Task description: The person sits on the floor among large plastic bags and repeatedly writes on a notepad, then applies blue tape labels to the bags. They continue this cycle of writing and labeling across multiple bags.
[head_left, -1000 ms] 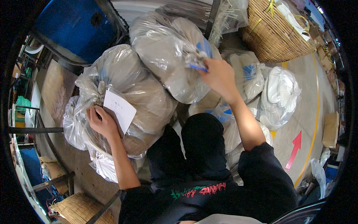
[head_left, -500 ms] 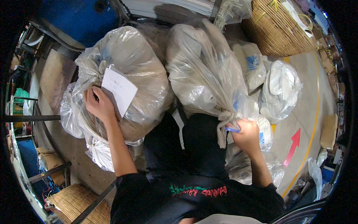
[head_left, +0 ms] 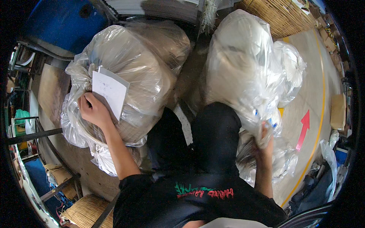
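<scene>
**Clear sack pulled down to the right hand's side**

While the left hand (head_left: pixel 93 110) stays at about nine o'clock, fingers curled shut around a white sheet of paper (head_left: pixel 109 91) pressed against a bulging clear plastic sack (head_left: pixel 133 76), the right hand (head_left: pixel 264 138) has changed place. A second ago it reached up to twelve o'clock for a second clear sack (head_left: pixel 239 68); now it sits low at four o'clock, fingers closed tight on that sack's gathered neck. The sack has travelled with it, and now stands tall from one o'clock down to four, beside the person's dark-trousered knee (head_left: pixel 215 133). Judging by this, the sack has been hauled off the pile and is under firm control.

Room is tight. More clear sacks (head_left: pixel 291 64) crowd the right side, a woven basket (head_left: pixel 277 13) sits at one o'clock, and a blue drum (head_left: pixel 57 26) at eleven. Open floor (head_left: pixel 315 91), with a yellow line and a red arrow (head_left: pixel 304 127), lies at three o'clock, the freest way out.
</scene>
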Tool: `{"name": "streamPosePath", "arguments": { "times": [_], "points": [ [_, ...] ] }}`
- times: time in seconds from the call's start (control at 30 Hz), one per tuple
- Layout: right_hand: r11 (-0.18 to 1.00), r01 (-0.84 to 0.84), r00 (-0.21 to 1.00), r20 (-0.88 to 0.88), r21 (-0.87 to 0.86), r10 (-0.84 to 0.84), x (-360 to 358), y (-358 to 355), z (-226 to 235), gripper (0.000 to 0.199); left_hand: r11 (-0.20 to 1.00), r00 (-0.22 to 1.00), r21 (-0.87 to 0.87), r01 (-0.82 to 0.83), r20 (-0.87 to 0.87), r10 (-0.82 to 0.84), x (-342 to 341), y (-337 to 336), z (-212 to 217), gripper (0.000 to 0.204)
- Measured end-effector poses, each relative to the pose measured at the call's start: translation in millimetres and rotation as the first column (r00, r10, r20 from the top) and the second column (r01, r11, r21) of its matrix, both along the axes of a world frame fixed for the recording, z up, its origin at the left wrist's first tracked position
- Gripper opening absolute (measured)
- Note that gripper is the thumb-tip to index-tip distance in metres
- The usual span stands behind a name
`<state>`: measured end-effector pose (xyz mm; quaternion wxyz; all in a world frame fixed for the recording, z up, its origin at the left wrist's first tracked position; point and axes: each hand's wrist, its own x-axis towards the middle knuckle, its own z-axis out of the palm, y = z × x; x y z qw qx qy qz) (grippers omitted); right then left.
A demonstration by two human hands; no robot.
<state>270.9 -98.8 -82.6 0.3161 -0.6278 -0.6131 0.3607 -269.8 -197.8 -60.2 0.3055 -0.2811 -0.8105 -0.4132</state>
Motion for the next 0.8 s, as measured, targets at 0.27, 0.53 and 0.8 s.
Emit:
{"name": "streamPosePath", "arguments": {
  "times": [0.27, 0.53, 0.8],
  "points": [
    [0.947, 0.147, 0.813, -0.510, -0.287, -0.281, 65.4, 109.0, 6.9, 0.031, 0.998, 0.996, 0.046, 0.043, 0.070, -0.046, 4.0, -6.1, 1.4, 0.030],
    [0.862, 0.322, 0.718, -0.493, -0.391, -0.491, 71.4, 43.8, -27.9, 0.032, 0.999, 0.997, -0.029, 0.037, 0.064, -0.035, -0.9, -9.1, -4.4, 0.031],
    [0.940, 0.107, 0.688, -0.658, -0.324, -0.306, -29.8, 49.8, 12.9, 0.019, 0.997, 0.998, -0.063, 0.041, 0.057, -0.037, -7.0, -8.5, -7.7, 0.033]
  ]
}}
